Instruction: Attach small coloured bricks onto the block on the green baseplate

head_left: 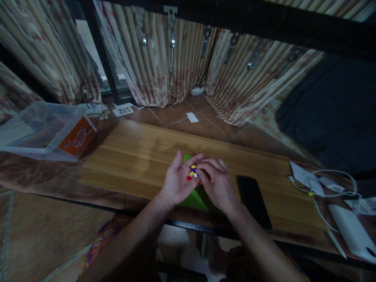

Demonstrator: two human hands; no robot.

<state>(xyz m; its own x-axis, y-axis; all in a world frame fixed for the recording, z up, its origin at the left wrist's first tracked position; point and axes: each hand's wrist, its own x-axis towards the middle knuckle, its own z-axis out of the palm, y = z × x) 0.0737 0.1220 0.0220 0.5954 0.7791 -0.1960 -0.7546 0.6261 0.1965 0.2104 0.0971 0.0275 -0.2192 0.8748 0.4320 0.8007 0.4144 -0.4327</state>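
Here, small coloured bricks (192,172) are pinched between left hand (176,180) and right hand (219,184) above the green baseplate (194,199); pressing should be squared.

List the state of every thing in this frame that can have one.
Left hand: fingers curled on small coloured bricks.
Right hand: pinching the same bricks.
Green studded baseplate: flat on the wooden board, partly covered by the hands.
Black phone: screen dark, lying flat.
Clear plastic box: tipped on its side.
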